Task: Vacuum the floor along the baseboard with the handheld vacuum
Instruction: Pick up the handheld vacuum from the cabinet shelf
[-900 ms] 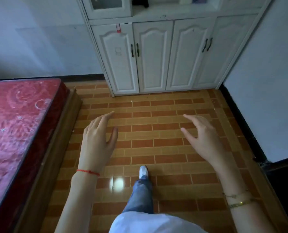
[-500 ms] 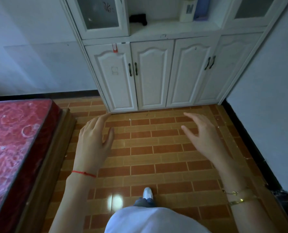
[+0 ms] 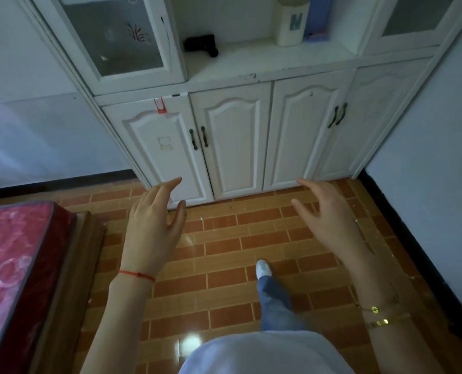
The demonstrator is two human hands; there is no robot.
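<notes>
- I have walked closer to the white cupboard (image 3: 232,139) since a moment ago. It looks bigger now, and I can see up onto its open shelf (image 3: 265,63). The red bed (image 3: 17,265) has slid further to my left side.
- My left hand (image 3: 151,233) is out in front of me with the fingers spread loose. It holds nothing.
- My right hand (image 3: 329,225) is the same: fingers apart, nothing in it.
- Both hands hang in the air above the brick-pattern floor (image 3: 224,252), near the bottom of the cupboard doors but not touching them.
- One foot in a white shoe (image 3: 263,268) is stepping forward between my arms.
- A small black thing (image 3: 201,44) lies on the open shelf. I think it could be the handheld vacuum, but it is too dark and small for me to be sure. I see no other vacuum here.
- The black baseboard (image 3: 402,238) runs along the bottom of the right wall, and more of it shows along the left wall behind the bed.
- Small pale crumbs (image 3: 355,220) lie on the floor near the right baseboard.
- So I think the job has not really begun. No vacuum is in my hands, and no floor has been cleaned that I can tell.
- What is left: pick up the vacuum, turn it on, and run it along the baseboard.
</notes>
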